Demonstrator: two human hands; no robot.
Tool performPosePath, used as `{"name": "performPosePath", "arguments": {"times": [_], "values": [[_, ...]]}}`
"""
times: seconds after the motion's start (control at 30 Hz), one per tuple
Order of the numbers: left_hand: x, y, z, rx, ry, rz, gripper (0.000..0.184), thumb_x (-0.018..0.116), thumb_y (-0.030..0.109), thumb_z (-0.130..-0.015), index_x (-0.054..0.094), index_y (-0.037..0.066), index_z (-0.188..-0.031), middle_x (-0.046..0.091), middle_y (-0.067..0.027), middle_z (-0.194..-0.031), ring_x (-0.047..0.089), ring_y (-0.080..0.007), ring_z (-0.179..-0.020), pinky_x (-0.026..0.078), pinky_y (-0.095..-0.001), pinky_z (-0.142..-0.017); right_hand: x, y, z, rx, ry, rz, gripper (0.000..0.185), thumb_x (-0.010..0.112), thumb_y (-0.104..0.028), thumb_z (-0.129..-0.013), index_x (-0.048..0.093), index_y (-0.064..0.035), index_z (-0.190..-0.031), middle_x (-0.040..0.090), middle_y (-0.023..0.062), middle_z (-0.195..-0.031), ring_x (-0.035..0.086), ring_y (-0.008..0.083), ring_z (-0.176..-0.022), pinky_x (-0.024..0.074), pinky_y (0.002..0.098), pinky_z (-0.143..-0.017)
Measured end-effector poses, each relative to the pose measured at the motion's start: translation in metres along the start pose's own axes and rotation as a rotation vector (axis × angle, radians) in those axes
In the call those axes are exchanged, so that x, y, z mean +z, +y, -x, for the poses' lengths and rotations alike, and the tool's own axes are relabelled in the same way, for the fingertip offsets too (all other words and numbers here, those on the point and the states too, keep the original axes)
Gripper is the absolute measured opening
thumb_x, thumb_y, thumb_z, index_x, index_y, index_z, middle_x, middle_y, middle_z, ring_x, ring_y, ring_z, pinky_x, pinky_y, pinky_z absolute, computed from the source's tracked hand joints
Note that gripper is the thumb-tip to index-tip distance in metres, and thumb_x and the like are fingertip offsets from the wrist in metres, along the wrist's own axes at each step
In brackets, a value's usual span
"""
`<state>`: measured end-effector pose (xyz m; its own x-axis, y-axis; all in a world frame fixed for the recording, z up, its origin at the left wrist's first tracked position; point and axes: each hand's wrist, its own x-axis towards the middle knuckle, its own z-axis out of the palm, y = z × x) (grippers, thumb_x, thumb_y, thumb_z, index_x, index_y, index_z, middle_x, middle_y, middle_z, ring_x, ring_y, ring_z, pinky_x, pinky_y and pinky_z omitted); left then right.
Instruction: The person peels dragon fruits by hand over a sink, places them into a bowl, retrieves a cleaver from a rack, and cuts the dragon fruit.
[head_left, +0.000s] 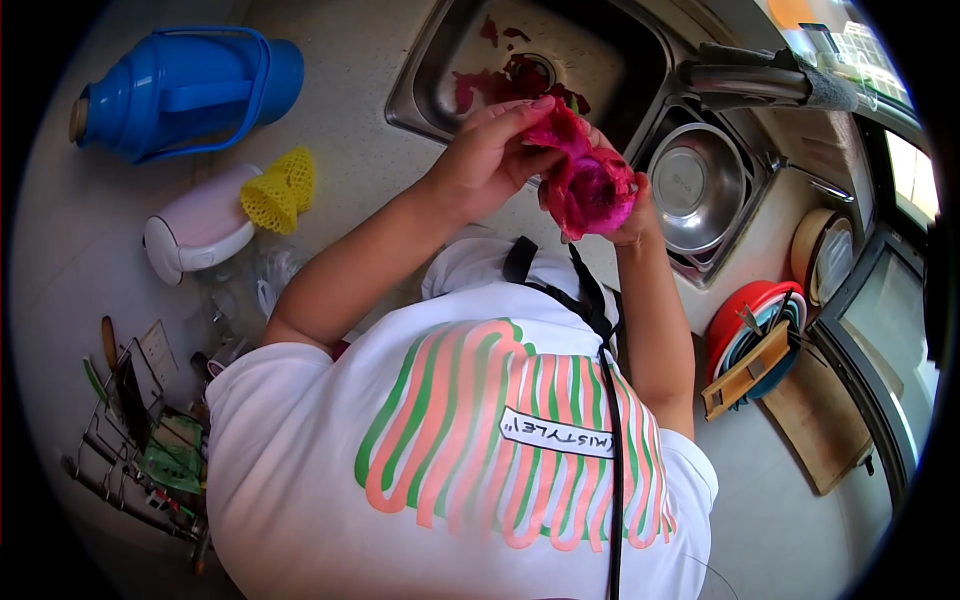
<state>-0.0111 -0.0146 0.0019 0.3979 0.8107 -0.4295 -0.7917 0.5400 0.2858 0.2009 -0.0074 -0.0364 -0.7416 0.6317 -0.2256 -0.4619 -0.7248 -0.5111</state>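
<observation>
A dragon fruit [592,192], with bright pink skin and a deep magenta inside, is held up in front of the sink's near edge. My right hand [640,214] is wrapped round its right and lower side, most of the fingers hidden behind it. On the upper left, my left hand [488,152] is closed with thumb and fingers on a loose flap of peel [557,128] that sticks up from the fruit. Behind my hands, scraps of dark red peel [478,88] lie in the steel sink [402,92], several of them around the drain.
A metal bowl [690,180] sits in the smaller basin to the right. On the left are a blue thermos [205,85], a pink-and-white container [205,218] and yellow foam netting [280,190]. Further right stand a red basin [735,310], a cutting board [815,420] and an open window [880,330].
</observation>
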Motion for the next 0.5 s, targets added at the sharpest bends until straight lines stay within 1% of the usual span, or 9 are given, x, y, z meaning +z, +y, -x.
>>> {"name": "performPosePath", "arguments": {"times": [0.07, 0.17, 0.27, 0.33, 0.43, 0.5], "values": [[0.001, -0.005, -0.003, -0.002, 0.067, 0.068, 0.031, 0.058, 0.022, -0.100, 0.062, 0.000, -0.122, 0.068, -0.0133, -0.119, 0.066, -0.0197, -0.108, 0.060, -0.0261, -0.085, -0.002, 0.008, 0.003, -0.018, 0.062, 0.028, 0.107, 0.074, -0.078, -0.063, 0.036, -0.0162, -0.143, 0.057, 0.0187, -0.125, 0.065, 0.0374, -0.098, 0.0573, 0.0400, -0.072], [0.000, -0.010, -0.008, -0.011, 0.120, 0.157, 0.033, 0.059, 0.021, -0.099, 0.061, -0.001, -0.124, 0.067, -0.0140, -0.120, 0.066, -0.0210, -0.108, 0.060, -0.0255, -0.086, -0.005, 0.009, 0.007, -0.023, 0.064, 0.023, 0.104, 0.072, -0.078, -0.065, 0.037, -0.0197, -0.143, 0.057, 0.0165, -0.126, 0.065, 0.0378, -0.097, 0.0569, 0.0398, -0.068], [-0.002, -0.016, -0.013, -0.014, 0.151, 0.225, 0.034, 0.059, 0.021, -0.099, 0.060, -0.002, -0.124, 0.066, -0.0145, -0.121, 0.066, -0.0215, -0.110, 0.060, -0.0251, -0.086, -0.004, 0.011, 0.012, -0.065, 0.148, 0.001, 0.101, 0.070, -0.078, -0.068, 0.038, -0.0201, -0.144, 0.057, 0.0154, -0.126, 0.065, 0.0388, -0.096, 0.0565, 0.0406, -0.067], [-0.003, -0.021, -0.016, -0.003, 0.172, 0.274, 0.035, 0.059, 0.022, -0.099, 0.060, -0.001, -0.124, 0.066, -0.0146, -0.122, 0.066, -0.0211, -0.110, 0.059, -0.0253, -0.087, -0.007, 0.017, 0.015, -0.103, 0.218, -0.031, 0.101, 0.068, -0.079, -0.069, 0.038, -0.0203, -0.145, 0.057, 0.0161, -0.127, 0.065, 0.0396, -0.097, 0.0564, 0.0401, -0.064], [0.014, -0.028, -0.010, -0.038, 0.211, 0.320, 0.035, 0.057, 0.024, -0.100, 0.060, 0.000, -0.124, 0.066, -0.0146, -0.123, 0.065, -0.0202, -0.111, 0.058, -0.0256, -0.088, -0.007, 0.018, 0.017, -0.144, 0.213, -0.088, 0.103, 0.065, -0.081, -0.069, 0.037, -0.0185, -0.146, 0.057, 0.0168, -0.129, 0.065, 0.0397, -0.095, 0.0570, 0.0383, -0.057], [0.018, -0.032, -0.008, -0.027, 0.132, 0.373, 0.034, 0.056, 0.025, -0.100, 0.060, 0.001, -0.124, 0.066, -0.0134, -0.123, 0.066, -0.0200, -0.110, 0.058, -0.0271, -0.088, -0.004, 0.012, 0.018, -0.143, 0.137, -0.149, 0.094, 0.069, -0.075, -0.070, 0.038, -0.0167, -0.137, 0.056, 0.0160, -0.129, 0.064, 0.0360, -0.102, 0.0564, 0.0400, -0.067]]}}
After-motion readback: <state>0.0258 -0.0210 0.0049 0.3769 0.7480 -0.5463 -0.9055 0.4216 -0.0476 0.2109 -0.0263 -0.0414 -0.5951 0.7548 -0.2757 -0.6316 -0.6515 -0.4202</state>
